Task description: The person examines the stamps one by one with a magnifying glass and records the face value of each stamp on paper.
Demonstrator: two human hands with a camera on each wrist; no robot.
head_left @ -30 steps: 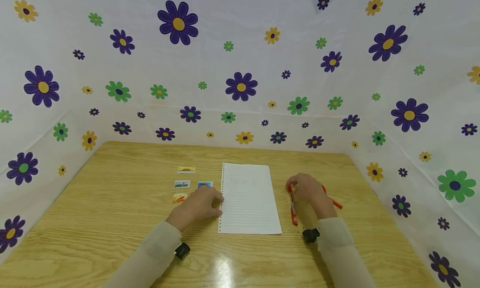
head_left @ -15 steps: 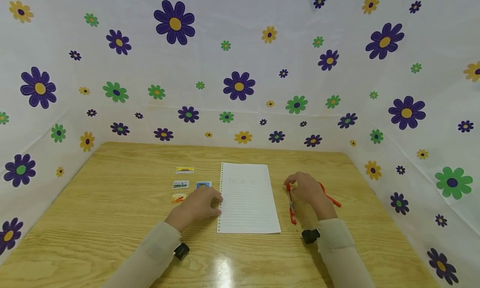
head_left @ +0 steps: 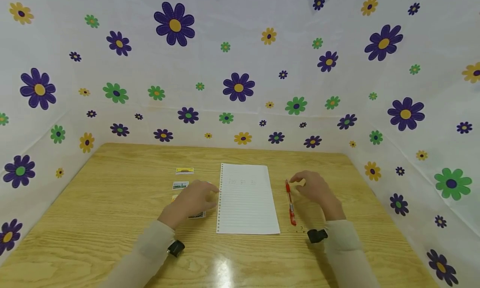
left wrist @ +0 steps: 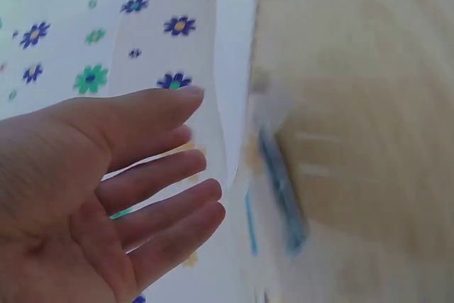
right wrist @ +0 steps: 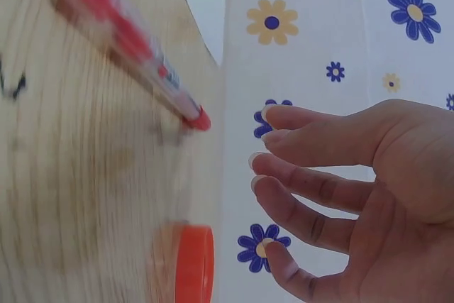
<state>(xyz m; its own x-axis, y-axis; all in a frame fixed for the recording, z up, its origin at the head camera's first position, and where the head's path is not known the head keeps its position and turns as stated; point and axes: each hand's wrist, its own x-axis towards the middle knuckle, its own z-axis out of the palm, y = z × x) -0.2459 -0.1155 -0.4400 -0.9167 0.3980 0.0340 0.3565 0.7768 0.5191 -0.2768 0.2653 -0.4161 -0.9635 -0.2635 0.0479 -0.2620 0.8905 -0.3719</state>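
Note:
My left hand (head_left: 191,202) hovers just left of the lined paper (head_left: 247,215), over some small picture cards. In the left wrist view its fingers are loosely bent with nothing between them. A dark card (head_left: 197,215) peeks out below that hand; others are partly covered. To the right of the paper lies a red pen (head_left: 290,202), pointing away from me. My right hand (head_left: 316,192) is beside the pen's far end, its fingers bent and empty. An orange curved object (right wrist: 195,264) shows in the right wrist view; the right hand hides it in the head view.
Faint handwritten figures mark the top of the paper. A yellow card (head_left: 184,171) and a green-and-white card (head_left: 180,185) lie at the far left. Dark crumbs (head_left: 301,228) sit near the pen's front end. A flowered cloth (head_left: 240,50) encloses the wooden table (head_left: 112,196).
My right hand has shifted right, off the pen's far end, and now covers the red object there. My left hand has drawn back left from the paper's edge, uncovering the dark card.

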